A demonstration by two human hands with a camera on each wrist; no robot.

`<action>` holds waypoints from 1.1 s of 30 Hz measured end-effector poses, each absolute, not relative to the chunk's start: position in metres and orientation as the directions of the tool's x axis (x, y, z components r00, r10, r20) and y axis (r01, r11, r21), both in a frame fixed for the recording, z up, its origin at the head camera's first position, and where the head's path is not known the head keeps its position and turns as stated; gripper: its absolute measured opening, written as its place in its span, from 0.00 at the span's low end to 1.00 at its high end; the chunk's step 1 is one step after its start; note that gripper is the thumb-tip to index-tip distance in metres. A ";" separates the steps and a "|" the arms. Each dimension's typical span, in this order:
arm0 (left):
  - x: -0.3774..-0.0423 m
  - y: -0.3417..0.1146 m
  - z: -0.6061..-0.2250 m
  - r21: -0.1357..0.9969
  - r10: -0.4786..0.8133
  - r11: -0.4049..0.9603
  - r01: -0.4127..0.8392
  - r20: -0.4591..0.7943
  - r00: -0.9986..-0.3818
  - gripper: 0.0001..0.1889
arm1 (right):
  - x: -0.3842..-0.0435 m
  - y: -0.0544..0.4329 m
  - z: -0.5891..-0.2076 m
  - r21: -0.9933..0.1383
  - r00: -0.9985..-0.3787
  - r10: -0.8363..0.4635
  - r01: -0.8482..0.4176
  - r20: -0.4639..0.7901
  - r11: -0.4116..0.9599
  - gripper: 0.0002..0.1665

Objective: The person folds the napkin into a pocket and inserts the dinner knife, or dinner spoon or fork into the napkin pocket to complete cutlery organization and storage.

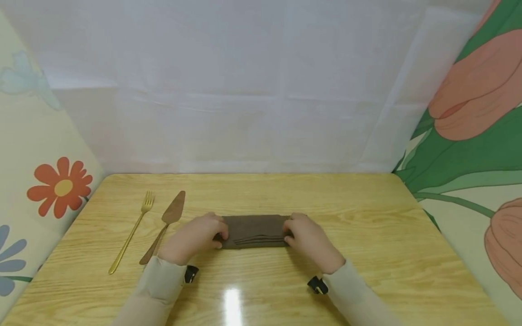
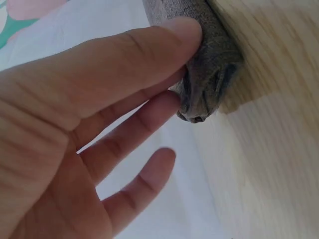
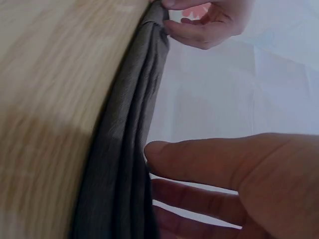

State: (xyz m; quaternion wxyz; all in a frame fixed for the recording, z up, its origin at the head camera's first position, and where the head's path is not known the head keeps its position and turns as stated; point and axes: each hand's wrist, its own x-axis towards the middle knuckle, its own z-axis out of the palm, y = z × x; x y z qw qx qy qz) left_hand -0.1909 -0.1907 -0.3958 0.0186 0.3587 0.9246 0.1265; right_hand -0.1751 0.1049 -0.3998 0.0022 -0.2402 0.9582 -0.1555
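Observation:
A dark brown cloth (image 1: 254,228), folded into a flat strip of several layers, lies on the wooden table. My left hand (image 1: 200,236) holds its left end. In the left wrist view the thumb (image 2: 174,37) lies on the cloth (image 2: 209,64) with fingertips at its end; the lower finger stands free. At the other end, my right hand (image 1: 307,237) grips the strip. The right wrist view has the right thumb (image 3: 199,159) against the layered edge of the cloth (image 3: 124,119), the other fingers partly hidden behind it.
On the table (image 1: 367,217), left of the cloth, lie a gold fork (image 1: 132,233) and a brown cake server (image 1: 173,210), whose handle runs close to the left wrist. A white sheet (image 1: 244,90) hangs behind the table's far edge. Flower-patterned panels (image 1: 477,90) flank both sides.

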 end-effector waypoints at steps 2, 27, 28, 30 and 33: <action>-0.190 -0.189 -0.395 0.263 0.675 0.701 0.663 0.056 -0.735 0.10 | -0.173 0.111 -0.403 -0.270 -0.880 -0.468 -0.472 0.084 0.839 0.08; -0.193 -0.192 -0.405 0.278 0.627 0.722 0.634 0.126 -0.769 0.14 | -0.179 0.137 -0.417 -0.153 -0.785 -0.611 -0.620 0.107 0.770 0.12; -0.193 -0.192 -0.406 0.277 0.629 0.719 0.637 0.129 -0.767 0.14 | -0.179 0.138 -0.418 -0.160 -0.787 -0.607 -0.616 0.111 0.771 0.12; -0.193 -0.191 -0.406 0.281 0.629 0.717 0.638 0.132 -0.766 0.14 | -0.179 0.138 -0.419 -0.181 -0.793 -0.597 -0.609 0.123 0.772 0.12; -0.191 -0.190 -0.404 0.285 0.636 0.711 0.644 0.132 -0.760 0.14 | -0.182 0.138 -0.420 -0.250 -0.818 -0.565 -0.572 0.107 0.781 0.13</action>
